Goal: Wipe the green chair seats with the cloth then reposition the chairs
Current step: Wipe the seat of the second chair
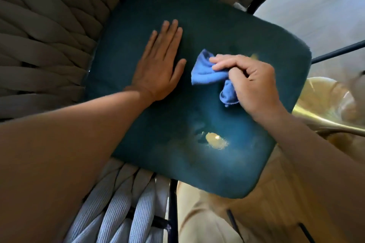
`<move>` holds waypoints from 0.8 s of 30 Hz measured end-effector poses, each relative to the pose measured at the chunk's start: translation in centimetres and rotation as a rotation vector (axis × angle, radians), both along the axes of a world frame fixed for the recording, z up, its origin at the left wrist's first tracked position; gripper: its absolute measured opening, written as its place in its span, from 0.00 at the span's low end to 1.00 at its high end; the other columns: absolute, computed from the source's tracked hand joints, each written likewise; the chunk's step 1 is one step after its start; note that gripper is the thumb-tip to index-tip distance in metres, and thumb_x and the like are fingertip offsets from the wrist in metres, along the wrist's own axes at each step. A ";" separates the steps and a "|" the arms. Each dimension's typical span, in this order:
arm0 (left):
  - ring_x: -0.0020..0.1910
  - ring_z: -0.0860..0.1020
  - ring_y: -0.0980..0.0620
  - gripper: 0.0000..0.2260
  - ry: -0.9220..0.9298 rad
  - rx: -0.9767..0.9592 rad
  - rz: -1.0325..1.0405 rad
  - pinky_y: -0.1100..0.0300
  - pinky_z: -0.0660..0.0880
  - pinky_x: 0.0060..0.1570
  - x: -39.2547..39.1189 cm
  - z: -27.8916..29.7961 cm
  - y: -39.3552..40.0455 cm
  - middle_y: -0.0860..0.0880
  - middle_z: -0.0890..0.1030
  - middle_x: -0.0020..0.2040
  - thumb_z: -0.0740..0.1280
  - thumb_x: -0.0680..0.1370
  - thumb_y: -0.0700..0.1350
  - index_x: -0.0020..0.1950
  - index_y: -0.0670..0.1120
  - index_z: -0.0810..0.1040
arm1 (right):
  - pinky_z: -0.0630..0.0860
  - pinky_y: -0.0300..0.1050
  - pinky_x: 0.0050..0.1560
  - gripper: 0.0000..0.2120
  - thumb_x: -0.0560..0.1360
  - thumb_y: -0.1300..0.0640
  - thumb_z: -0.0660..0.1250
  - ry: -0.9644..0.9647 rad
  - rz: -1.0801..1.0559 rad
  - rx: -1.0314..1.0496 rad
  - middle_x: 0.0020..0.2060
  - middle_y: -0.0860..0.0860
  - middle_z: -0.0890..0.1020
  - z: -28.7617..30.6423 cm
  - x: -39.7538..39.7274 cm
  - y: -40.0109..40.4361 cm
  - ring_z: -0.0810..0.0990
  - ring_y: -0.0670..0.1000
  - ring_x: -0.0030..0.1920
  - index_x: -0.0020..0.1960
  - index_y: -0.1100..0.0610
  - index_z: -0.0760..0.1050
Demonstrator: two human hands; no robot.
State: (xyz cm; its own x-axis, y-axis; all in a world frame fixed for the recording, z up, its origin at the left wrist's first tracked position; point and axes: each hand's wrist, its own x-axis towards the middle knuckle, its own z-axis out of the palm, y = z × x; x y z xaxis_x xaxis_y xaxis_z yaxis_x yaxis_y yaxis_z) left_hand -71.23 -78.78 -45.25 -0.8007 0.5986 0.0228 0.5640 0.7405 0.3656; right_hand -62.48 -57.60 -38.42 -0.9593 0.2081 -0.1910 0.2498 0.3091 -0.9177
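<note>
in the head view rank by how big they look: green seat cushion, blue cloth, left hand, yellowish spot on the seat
1. green seat cushion
2. left hand
3. blue cloth, partly hidden under the right hand, so unsure against the left hand
4. yellowish spot

The person's left hand (pixel 161 63) lies flat, palm down, fingers straight and close together pointing to the far side, thumb spread out to the right. Its bare forearm reaches in from the near left. The right hand (pixel 249 83) is just to the right of it, knuckles up, fingers and thumb curled in a pinching grip. Its forearm comes in from the near right.
</note>
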 end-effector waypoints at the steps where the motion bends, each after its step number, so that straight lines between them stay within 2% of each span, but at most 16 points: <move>1: 0.82 0.52 0.41 0.28 0.007 0.011 -0.031 0.45 0.48 0.80 -0.8 0.0 1.1 0.38 0.55 0.82 0.55 0.85 0.50 0.81 0.36 0.56 | 0.75 0.49 0.67 0.19 0.72 0.73 0.56 0.049 -0.118 0.031 0.53 0.51 0.86 -0.2 -0.5 0.7 0.82 0.46 0.61 0.47 0.62 0.84; 3: 0.82 0.52 0.41 0.28 0.009 0.019 -0.088 0.45 0.48 0.80 -1.9 0.0 3.0 0.39 0.56 0.82 0.54 0.86 0.51 0.81 0.36 0.57 | 0.72 0.50 0.70 0.19 0.73 0.72 0.56 0.143 -0.273 0.151 0.58 0.52 0.84 -0.9 -1.2 2.1 0.78 0.49 0.67 0.52 0.62 0.83; 6: 0.82 0.52 0.42 0.29 0.009 -0.017 -0.140 0.46 0.48 0.81 -2.6 -0.6 4.8 0.40 0.56 0.82 0.53 0.86 0.53 0.81 0.37 0.56 | 0.64 0.60 0.75 0.21 0.73 0.66 0.61 0.233 -0.232 0.493 0.69 0.57 0.77 -2.7 -1.7 3.3 0.69 0.58 0.75 0.64 0.62 0.79; 8: 0.82 0.51 0.43 0.29 0.031 -0.078 -0.153 0.46 0.49 0.81 -2.7 -1.0 5.1 0.41 0.55 0.83 0.52 0.86 0.54 0.82 0.37 0.56 | 0.56 0.63 0.78 0.27 0.74 0.60 0.64 0.158 -0.147 0.690 0.75 0.60 0.69 -4.1 -2.2 3.9 0.62 0.63 0.78 0.73 0.62 0.72; 10: 0.82 0.51 0.44 0.30 0.043 -0.110 -0.153 0.46 0.49 0.81 -2.8 -1.2 5.0 0.41 0.54 0.83 0.52 0.86 0.55 0.82 0.38 0.55 | 0.51 0.61 0.79 0.31 0.76 0.55 0.63 0.042 -0.117 0.744 0.78 0.61 0.63 -5.5 -3.1 4.0 0.57 0.63 0.79 0.77 0.63 0.65; 12: 0.83 0.51 0.44 0.30 0.040 -0.112 -0.162 0.46 0.49 0.80 -2.9 -1.2 5.2 0.41 0.54 0.83 0.51 0.86 0.55 0.82 0.38 0.55 | 0.54 0.60 0.79 0.30 0.77 0.57 0.60 0.017 -0.146 0.763 0.78 0.62 0.64 -6.6 -4.0 3.6 0.59 0.63 0.79 0.77 0.65 0.64; 15: 0.82 0.51 0.44 0.29 0.036 -0.113 -0.163 0.46 0.50 0.80 -3.0 -1.1 5.3 0.41 0.54 0.83 0.52 0.86 0.54 0.82 0.38 0.55 | 0.64 0.59 0.75 0.25 0.75 0.64 0.58 0.137 -0.176 0.806 0.72 0.63 0.72 -7.7 -4.5 2.7 0.68 0.65 0.74 0.71 0.68 0.72; 19: 0.82 0.52 0.43 0.28 0.030 -0.088 -0.161 0.46 0.50 0.80 -3.1 -1.2 5.1 0.40 0.55 0.83 0.53 0.85 0.50 0.82 0.37 0.56 | 0.70 0.60 0.70 0.21 0.74 0.70 0.59 0.280 -0.030 0.762 0.67 0.63 0.78 -8.2 -3.4 2.1 0.74 0.64 0.71 0.66 0.68 0.77; 24: 0.82 0.51 0.43 0.28 -0.017 -0.068 -0.181 0.46 0.49 0.81 -3.2 -1.0 4.9 0.41 0.55 0.83 0.52 0.83 0.46 0.82 0.38 0.56 | 0.74 0.58 0.66 0.17 0.78 0.70 0.57 0.385 0.137 0.724 0.62 0.59 0.82 -8.0 -1.9 1.9 0.79 0.60 0.66 0.60 0.66 0.82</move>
